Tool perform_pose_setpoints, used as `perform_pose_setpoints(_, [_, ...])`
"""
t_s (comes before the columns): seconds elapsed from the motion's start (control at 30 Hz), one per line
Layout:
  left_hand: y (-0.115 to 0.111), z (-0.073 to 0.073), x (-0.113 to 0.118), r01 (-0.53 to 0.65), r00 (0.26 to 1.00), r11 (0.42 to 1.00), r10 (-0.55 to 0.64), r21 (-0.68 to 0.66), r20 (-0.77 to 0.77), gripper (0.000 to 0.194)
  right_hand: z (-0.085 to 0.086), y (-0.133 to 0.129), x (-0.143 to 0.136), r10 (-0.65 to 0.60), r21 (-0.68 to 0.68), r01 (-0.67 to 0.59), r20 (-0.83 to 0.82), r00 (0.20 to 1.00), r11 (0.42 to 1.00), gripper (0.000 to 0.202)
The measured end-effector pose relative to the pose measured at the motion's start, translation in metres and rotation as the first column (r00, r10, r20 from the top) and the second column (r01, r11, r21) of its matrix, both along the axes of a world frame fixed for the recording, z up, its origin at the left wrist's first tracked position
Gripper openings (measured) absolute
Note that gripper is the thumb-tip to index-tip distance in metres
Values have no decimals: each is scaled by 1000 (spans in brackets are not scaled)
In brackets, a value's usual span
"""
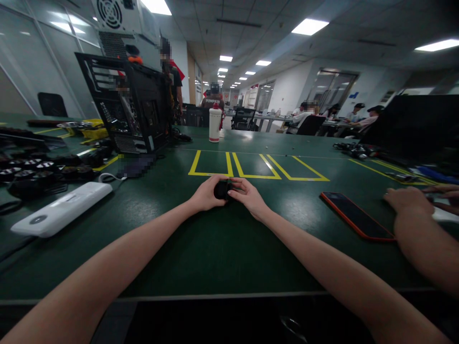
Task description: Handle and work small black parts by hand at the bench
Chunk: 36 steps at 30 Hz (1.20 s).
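Both of my hands meet over the green table point(229, 258), around a small round black part point(221, 190) whose kind I cannot make out. My left hand point(208, 193) curls about its left side, thumb below and fingers above. From the right, the fingertips of my right hand point(249, 197) pinch its edge. Part of the black piece is hidden behind the fingers. Just beyond the hands, yellow tape outlines point(253, 177) mark the tabletop.
At left lie a white power strip point(68, 205) and several dark round parts point(39, 167), before an open black computer case point(138, 105). A white cup point(214, 125) stands farther back. To the right are an orange-edged phone point(355, 215) and a co-worker's hands point(412, 200).
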<state>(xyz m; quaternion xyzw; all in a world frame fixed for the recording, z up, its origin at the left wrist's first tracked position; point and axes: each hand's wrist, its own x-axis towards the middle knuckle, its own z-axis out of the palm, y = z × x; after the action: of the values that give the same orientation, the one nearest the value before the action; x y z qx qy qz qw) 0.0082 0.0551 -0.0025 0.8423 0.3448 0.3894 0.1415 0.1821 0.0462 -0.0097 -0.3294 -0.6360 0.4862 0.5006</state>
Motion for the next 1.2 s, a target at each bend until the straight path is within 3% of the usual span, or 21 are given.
perform_pose_setpoints(0.27, [0,-1,-1,-5,1000,1000,5,-2,-4,60,-1,-3,2,117,-3,-117,-55,992,993,37])
perform_pose_setpoints(0.5, [2,-3,0,-26,1000,1000,26,-8,-16,61,0,-1,0,13,-9,-14,-35,999,1000,20])
perform_pose_setpoints(0.63, [1,-1,0,-4,1000,1000,4,11,-14,61,0,1,-1,-10,-28,10,-20,1000,1000,32])
perform_pose_setpoints(0.87, [0,0,-1,-8,1000,1000,8,-13,-18,60,0,-3,1,87,-18,-88,-54,995,996,34])
perform_pose_setpoints(1.07, [1,-2,0,-23,1000,1000,23,-16,-13,62,0,-3,-1,28,-29,-29,-27,999,999,21])
perform_pose_setpoints(1.2, [1,-1,0,-6,1000,1000,5,-1,-8,61,-1,0,-1,1,-21,-1,-18,1000,1000,30])
